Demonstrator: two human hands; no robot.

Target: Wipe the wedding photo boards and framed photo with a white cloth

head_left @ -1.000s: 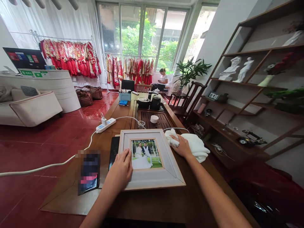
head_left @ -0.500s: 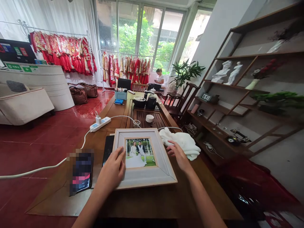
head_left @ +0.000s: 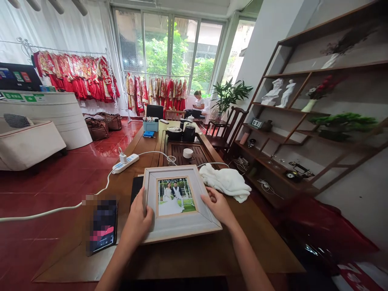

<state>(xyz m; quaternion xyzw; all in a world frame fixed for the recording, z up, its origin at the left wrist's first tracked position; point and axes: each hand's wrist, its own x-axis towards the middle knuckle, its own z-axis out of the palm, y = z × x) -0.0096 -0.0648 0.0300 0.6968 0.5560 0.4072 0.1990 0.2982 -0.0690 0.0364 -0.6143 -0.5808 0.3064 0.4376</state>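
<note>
A picture frame [head_left: 182,225] with a broad pale grey border and a wedding photo [head_left: 176,196] of a couple lies tilted before me over the wooden table. My left hand [head_left: 140,216] grips its left side, thumb on the front border and fingers along the outer edge. On the right side, my right hand [head_left: 217,205] is closed on the edge, fingers partly behind it. A white cloth [head_left: 226,182] lies bunched just beyond my right hand. Part of a dark flat object [head_left: 137,188] shows behind the frame's left edge.
A phone [head_left: 103,226] rests left of my forearm. Behind it are a white power strip [head_left: 125,163] with its cable, a white cup [head_left: 188,153] on the tea tray [head_left: 200,149], and a blue box [head_left: 150,124]. Shelves [head_left: 291,106] stand right; a person [head_left: 198,103] sits far back.
My right hand has come in from beside the frame and closed on its right edge. My left hand has shifted from the front border to the left edge. The view has turned slightly.
</note>
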